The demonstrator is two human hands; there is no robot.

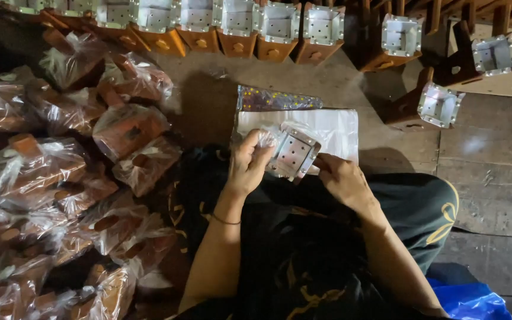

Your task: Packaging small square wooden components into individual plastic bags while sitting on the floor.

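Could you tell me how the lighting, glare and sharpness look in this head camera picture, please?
Head view: light falls on the middle, where the left hand and right hand hold a metal-capped piece in clear plastic; the bagged pieces at the left glare in patches; the lower corners and lap fall into deep shadow; the row of wooden pieces at the top bends slightly, and far edges look soft.

Single head-worn view, looking steeply down from close above the seated person's lap, with both hands centred near the lens, the floor (493, 172) ahead filling the upper frame, and no second view sharing the scene.
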